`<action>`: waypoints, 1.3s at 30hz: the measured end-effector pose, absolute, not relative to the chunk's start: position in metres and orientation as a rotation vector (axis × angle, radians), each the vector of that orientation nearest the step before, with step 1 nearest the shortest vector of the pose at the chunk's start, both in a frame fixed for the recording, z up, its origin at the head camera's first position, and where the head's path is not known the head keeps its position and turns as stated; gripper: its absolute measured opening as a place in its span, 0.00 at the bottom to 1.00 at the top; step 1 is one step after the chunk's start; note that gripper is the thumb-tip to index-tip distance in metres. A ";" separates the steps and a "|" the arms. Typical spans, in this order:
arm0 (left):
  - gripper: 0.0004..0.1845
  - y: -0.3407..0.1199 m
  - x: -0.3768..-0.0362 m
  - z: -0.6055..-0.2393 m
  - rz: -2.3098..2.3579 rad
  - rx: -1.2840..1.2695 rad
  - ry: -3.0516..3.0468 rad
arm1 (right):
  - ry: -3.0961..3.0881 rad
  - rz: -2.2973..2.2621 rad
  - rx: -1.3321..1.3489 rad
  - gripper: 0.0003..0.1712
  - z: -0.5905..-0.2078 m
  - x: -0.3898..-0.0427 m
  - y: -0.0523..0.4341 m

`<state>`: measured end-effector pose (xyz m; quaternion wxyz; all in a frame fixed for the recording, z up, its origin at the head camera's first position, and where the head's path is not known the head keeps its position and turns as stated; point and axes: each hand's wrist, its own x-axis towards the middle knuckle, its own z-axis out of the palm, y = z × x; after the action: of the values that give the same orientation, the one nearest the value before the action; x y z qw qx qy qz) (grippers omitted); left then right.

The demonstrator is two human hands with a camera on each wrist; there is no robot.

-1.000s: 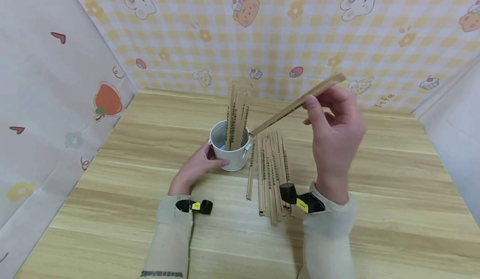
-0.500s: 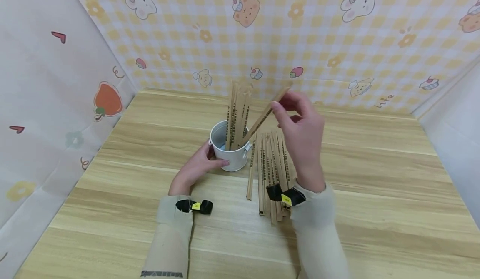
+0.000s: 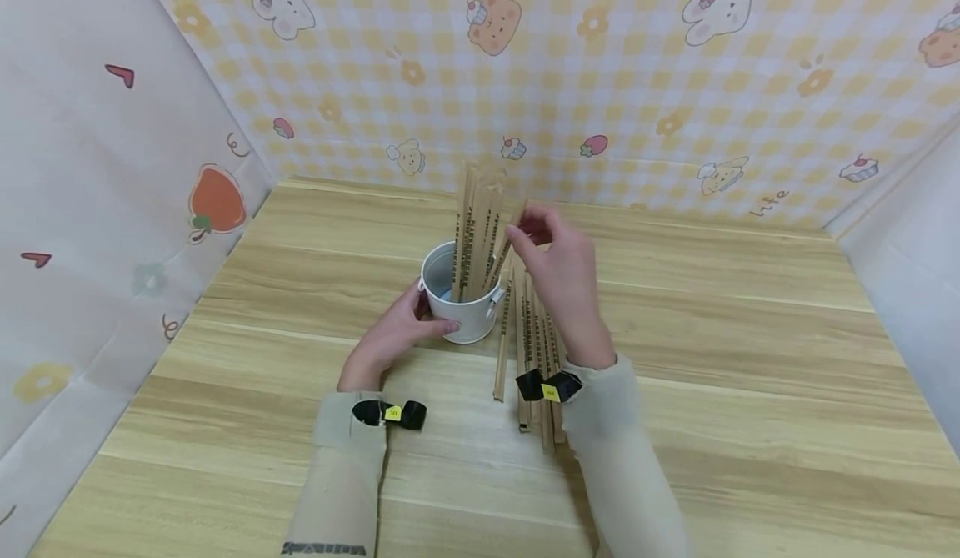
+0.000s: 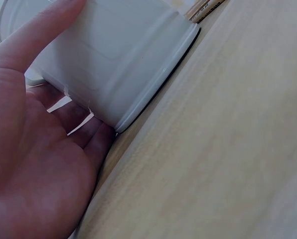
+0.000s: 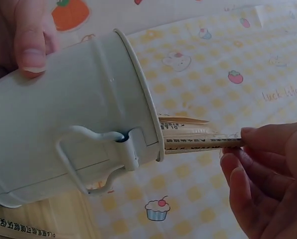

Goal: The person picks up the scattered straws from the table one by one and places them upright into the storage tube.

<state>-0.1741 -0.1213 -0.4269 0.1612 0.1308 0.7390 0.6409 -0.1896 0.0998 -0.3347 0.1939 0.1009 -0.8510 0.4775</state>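
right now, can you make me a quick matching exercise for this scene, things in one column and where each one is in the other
Things:
1. left hand
2. right hand
3. white bucket
4. loose sticks

Places or states:
A. lying flat on the table
B. pinching a stick at the bucket's mouth
C. standing upright with sticks inside
D. gripping the bucket's side

Pairs: 1-D, 2-B, 3-C, 4-A

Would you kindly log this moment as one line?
left hand: holds bucket | right hand: pinches stick in bucket | loose sticks: on table
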 end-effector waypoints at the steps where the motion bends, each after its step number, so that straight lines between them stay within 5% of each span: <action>1: 0.47 -0.121 -0.173 -0.426 1.822 0.372 2.113 | -2.397 1.335 0.278 0.13 -0.335 -0.190 0.100; 23: 0.47 -0.120 -0.173 -0.424 1.792 0.336 2.146 | -2.673 1.258 0.284 0.14 -0.352 -0.200 0.098; 39: 0.47 -0.120 -0.173 -0.425 1.814 0.366 2.142 | -2.690 1.492 0.049 0.17 -0.359 -0.210 0.150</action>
<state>-0.1731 -0.1201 -0.4255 0.1547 0.1277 0.7475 0.6332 -0.2105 0.1497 -0.3586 0.0324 0.0160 -0.8739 0.4847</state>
